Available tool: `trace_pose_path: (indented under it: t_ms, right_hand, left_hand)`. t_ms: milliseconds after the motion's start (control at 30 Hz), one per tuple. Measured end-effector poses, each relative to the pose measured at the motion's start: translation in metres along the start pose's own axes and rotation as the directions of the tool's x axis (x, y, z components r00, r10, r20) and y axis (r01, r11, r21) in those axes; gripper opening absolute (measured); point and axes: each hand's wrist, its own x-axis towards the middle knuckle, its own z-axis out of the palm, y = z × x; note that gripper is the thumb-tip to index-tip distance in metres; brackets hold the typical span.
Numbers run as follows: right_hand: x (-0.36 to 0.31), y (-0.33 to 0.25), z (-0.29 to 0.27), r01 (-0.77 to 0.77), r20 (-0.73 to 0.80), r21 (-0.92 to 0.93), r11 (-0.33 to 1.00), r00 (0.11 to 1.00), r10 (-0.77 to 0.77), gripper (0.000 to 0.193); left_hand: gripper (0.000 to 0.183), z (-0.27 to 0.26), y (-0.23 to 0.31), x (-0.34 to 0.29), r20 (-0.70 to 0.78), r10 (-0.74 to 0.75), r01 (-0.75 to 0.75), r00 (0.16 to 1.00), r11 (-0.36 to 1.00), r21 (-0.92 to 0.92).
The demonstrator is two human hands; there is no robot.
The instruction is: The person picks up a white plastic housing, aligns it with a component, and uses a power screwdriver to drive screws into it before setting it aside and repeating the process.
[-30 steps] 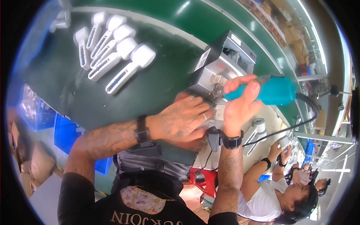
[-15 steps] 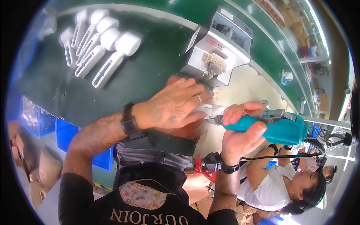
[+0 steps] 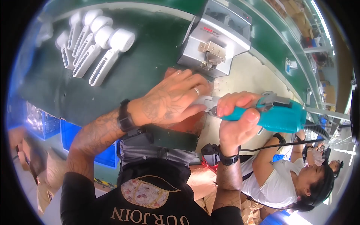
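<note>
Left hand (image 3: 170,99): flat, fingers spread, pressing down on a small white part (image 3: 204,101) at the near edge of the green counter (image 3: 150,56); part mostly hidden beneath the palm. Right hand (image 3: 234,114): closed around a teal electric screwdriver (image 3: 270,114), tip aimed at the part, just beside the left fingertips. Behind: grey metal fixture box (image 3: 215,35). Far left: row of white plastic handles (image 3: 93,45), well apart.

Handling advice: keep the bit square to the part, hold the part pinned flat, keep fingertips clear of the tip, squeeze only once seated.
</note>
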Motion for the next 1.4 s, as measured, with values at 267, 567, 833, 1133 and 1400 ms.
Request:
trace_pose_path:
  t_ms: [267,567,833,1133,1400]
  right_hand:
    - [-0.025,-0.006,-0.01,-0.174,-0.042,0.306,0.936,0.98,0.195,0.055]
    - [-0.086,-0.059,-0.031,0.176,-0.224,0.199,0.964,0.966,-0.13,0.064]
    - [-0.115,-0.037,-0.062,-0.187,-0.053,0.079,0.979,0.98,0.191,0.07]
    - [-0.135,-0.053,-0.062,-0.231,-0.083,0.058,0.971,0.968,0.235,0.076]
    - [-0.135,-0.041,-0.085,-0.17,-0.082,-0.064,0.983,0.983,0.165,0.065]
  left_hand:
    - [0.03,-0.002,0.002,-0.016,-0.103,0.231,-0.233,0.967,0.972,-0.01]
    - [0.036,-0.048,0.013,-0.096,-0.443,-0.251,0.357,0.86,0.918,0.174]
    - [0.044,-0.045,0.044,-0.031,-0.335,-0.191,0.303,0.923,0.897,0.322]
    - [0.048,0.161,0.074,0.156,0.048,-0.089,0.097,0.995,0.974,-0.204]
    - [0.032,0.179,0.055,0.153,-0.028,-0.169,0.161,0.985,0.971,-0.176]
